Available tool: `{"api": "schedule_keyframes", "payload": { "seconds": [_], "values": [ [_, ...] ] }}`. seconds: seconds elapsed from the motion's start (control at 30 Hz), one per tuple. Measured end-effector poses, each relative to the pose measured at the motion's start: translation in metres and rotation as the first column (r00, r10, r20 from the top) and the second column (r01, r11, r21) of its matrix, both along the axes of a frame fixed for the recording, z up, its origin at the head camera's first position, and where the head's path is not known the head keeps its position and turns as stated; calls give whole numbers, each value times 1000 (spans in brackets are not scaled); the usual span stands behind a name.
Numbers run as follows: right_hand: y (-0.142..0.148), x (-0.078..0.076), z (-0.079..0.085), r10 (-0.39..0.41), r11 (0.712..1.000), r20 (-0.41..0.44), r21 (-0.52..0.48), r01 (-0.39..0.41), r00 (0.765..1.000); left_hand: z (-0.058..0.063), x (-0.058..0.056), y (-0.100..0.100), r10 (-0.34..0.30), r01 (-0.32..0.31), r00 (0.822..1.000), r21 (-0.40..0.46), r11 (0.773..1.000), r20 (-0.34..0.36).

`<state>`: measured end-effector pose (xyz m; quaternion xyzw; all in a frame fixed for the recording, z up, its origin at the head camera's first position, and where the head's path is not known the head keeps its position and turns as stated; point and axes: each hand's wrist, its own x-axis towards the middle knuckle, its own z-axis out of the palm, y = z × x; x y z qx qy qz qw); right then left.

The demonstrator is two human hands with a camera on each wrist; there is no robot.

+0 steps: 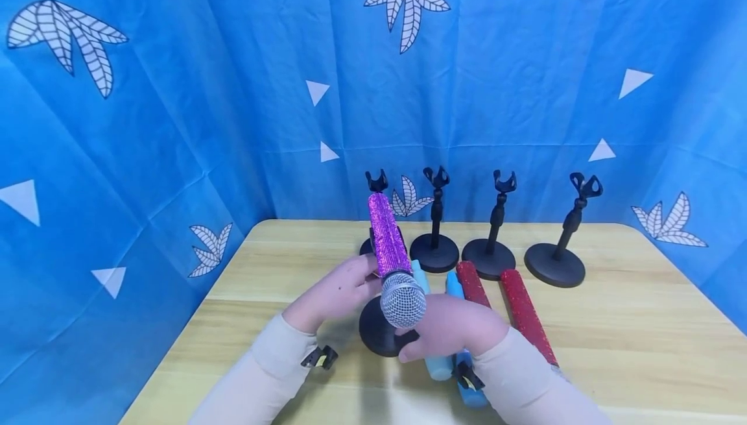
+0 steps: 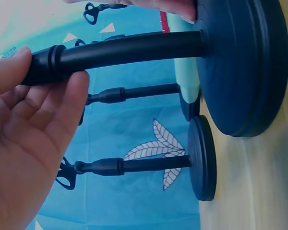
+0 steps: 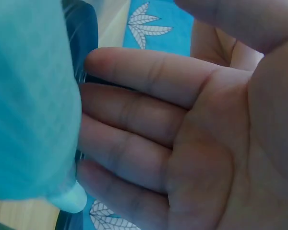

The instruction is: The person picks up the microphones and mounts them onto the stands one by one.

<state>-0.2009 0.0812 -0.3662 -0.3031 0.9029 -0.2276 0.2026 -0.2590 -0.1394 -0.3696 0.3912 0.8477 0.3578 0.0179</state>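
A purple glittery microphone (image 1: 390, 233) with a silver mesh head sits on a black microphone stand (image 2: 129, 51), its head towards me. My left hand (image 1: 344, 287) grips the upper stem of that stand between thumb and fingers, as the left wrist view shows. Beside the stand's round base (image 1: 376, 327) is my right hand (image 1: 452, 326). Its fingers (image 3: 134, 108) are nearly straight, with the tips at the base's edge; whether they touch it I cannot tell. A pale blue tube-shaped thing (image 1: 438, 366) lies under the right hand and fills the left of the right wrist view.
Several black stands with bare clips, one being the rightmost stand (image 1: 559, 253), line the back of the wooden table (image 1: 630, 321). A second blue tube (image 1: 474, 398), a red glittery microphone (image 1: 528, 315) and another red piece (image 1: 473, 282) lie at right. Blue cloth (image 1: 502, 87) hangs behind.
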Motion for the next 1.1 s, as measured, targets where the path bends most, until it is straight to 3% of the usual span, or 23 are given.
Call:
{"api": "schedule_keyframes", "payload": {
  "seconds": [0.13,0.3,0.43,0.53,0.6,0.73,0.87,1.0,1.1],
  "values": [
    [-6,3,-6,5,999,-116,38,-1,993,-2,0,1,19,-19,1000,1,1000,-10],
    [-16,7,-12,52,990,-254,141,-16,966,-3,2,3,57,-57,997,4,998,-59],
    [-18,8,-12,71,984,-283,176,-22,957,-4,5,9,150,-152,979,-1,988,-135],
    [-16,6,-11,59,989,-265,147,-20,962,-5,6,12,207,-212,964,-14,977,-167],
    [-13,4,-11,43,993,-244,114,-15,969,-5,6,12,206,-211,966,-15,977,-154],
    [-8,1,-7,-30,997,-149,67,41,988,-1,5,5,117,-117,992,5,993,-44],
    [-4,0,-4,-66,996,-95,55,72,993,4,5,0,58,-58,997,5,998,44],
    [-2,-2,-5,-76,996,-79,43,79,994,7,6,2,102,-101,993,-22,995,66],
    [1,-4,-7,-89,996,-47,15,90,995,7,10,8,184,-184,981,-18,983,60]
  ]
}}
